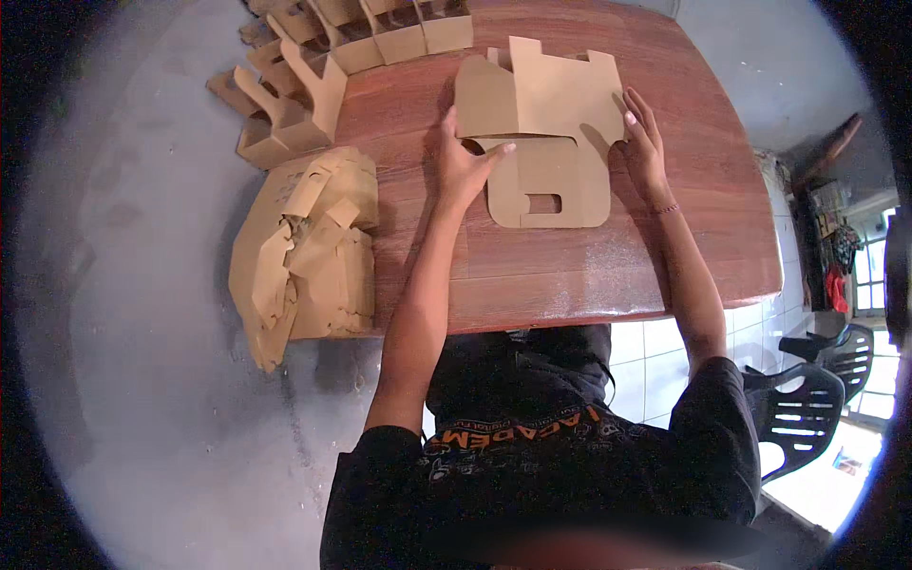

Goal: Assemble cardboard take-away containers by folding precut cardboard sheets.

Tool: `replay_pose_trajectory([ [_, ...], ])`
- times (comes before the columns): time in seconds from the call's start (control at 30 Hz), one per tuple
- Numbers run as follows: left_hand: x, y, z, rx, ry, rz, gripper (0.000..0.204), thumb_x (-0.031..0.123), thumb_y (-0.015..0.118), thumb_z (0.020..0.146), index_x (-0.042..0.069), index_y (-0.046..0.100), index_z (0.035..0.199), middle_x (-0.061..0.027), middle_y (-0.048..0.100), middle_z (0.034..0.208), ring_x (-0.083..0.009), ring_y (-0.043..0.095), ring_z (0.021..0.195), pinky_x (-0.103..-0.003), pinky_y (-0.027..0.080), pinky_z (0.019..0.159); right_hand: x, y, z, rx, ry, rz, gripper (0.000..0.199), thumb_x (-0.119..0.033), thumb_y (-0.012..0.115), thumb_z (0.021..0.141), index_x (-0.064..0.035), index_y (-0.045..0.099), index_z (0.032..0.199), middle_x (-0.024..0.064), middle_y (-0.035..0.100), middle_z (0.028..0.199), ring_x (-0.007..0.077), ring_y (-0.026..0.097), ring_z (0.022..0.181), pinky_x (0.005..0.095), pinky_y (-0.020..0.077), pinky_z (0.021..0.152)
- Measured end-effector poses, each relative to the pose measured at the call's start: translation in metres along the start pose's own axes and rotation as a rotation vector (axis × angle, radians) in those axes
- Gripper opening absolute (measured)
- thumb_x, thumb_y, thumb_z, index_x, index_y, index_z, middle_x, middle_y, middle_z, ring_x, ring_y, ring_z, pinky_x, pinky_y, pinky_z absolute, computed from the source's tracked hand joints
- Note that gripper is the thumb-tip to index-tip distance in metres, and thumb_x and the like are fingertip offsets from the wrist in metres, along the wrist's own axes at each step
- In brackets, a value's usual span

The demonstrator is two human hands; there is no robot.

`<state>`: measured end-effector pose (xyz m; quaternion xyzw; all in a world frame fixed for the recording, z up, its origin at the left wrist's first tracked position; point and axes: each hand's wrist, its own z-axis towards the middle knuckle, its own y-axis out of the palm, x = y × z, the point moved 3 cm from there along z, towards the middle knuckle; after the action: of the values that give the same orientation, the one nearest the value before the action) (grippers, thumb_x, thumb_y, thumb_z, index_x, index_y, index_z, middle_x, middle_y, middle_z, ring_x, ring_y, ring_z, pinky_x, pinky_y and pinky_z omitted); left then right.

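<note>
A die-cut brown cardboard box blank, partly folded, is held over the wooden table in front of me. Its rounded lower panel has a small cut-out slot near the bottom edge, and tabs stick up along the far edge. My left hand grips the left side, its thumb stretched over the front and its other fingers partly hidden behind the card. At the right edge, my right hand holds the card between thumb and fingers.
A stack of flat cardboard blanks lies at the table's left edge, partly overhanging. Several folded cardboard carriers stand in a row at the far left. The reddish wooden table has a rounded right edge. Dark plastic chairs stand at the right.
</note>
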<state>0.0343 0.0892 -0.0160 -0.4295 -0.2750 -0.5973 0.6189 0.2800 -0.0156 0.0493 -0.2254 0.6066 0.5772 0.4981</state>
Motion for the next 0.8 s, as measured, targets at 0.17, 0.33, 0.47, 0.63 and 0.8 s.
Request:
replay_pose_trajectory([
  [0.17,-0.012,-0.012,0.003,0.044,-0.100,0.033,0.070,0.018,0.084,0.076,-0.001,0.046,0.132,-0.0166,0.060,0.122,-0.0276,0.059,0.113,-0.039,0.046,0.097,0.000,0.005,0.003,0.037,0.004,-0.039,0.064,-0.011,0.059,0.095,-0.0028,0.025,0.150,0.0168,0.030,0.153,0.0344,0.038,0.138,0.0519,0.0410,0.110],
  [0.33,-0.001,-0.013,0.002,0.199,-0.084,0.177,0.051,0.016,0.077,0.083,-0.001,0.053,0.124,-0.0179,0.062,0.117,-0.0271,0.059,0.113,-0.038,0.045,0.096,0.002,-0.002,0.003,0.020,-0.039,-0.081,0.066,-0.010,0.061,0.094,-0.0010,0.026,0.150,0.0162,0.030,0.154,0.0317,0.040,0.137,0.0458,0.0424,0.109],
  [0.47,0.002,-0.012,0.003,0.199,-0.187,-0.019,0.042,0.020,0.072,0.086,-0.005,0.058,0.117,-0.0224,0.066,0.111,-0.0339,0.063,0.105,-0.041,0.047,0.095,0.003,-0.011,0.007,0.029,-0.041,-0.160,0.065,-0.009,0.063,0.093,-0.0005,0.030,0.149,0.0178,0.039,0.149,0.0276,0.046,0.132,0.0414,0.0418,0.107],
  [0.63,0.005,-0.013,0.000,0.174,-0.172,0.338,0.038,0.018,0.065,0.088,-0.010,0.057,0.112,-0.0241,0.067,0.103,-0.0349,0.065,0.095,-0.042,0.049,0.088,0.014,0.005,-0.002,-0.067,-0.144,-0.335,0.061,-0.012,0.065,0.094,-0.0010,0.037,0.147,0.0167,0.052,0.139,0.0243,0.049,0.128,0.0391,0.0412,0.107],
  [0.8,0.023,-0.010,0.000,0.175,-0.181,0.068,0.030,0.017,0.062,0.090,-0.010,0.060,0.103,-0.0220,0.067,0.091,-0.0281,0.065,0.087,-0.040,0.049,0.079,0.020,-0.005,-0.003,-0.159,-0.056,-0.350,0.055,-0.010,0.062,0.094,-0.0031,0.043,0.145,0.0167,0.050,0.140,0.0252,0.050,0.128,0.0413,0.0374,0.110],
])
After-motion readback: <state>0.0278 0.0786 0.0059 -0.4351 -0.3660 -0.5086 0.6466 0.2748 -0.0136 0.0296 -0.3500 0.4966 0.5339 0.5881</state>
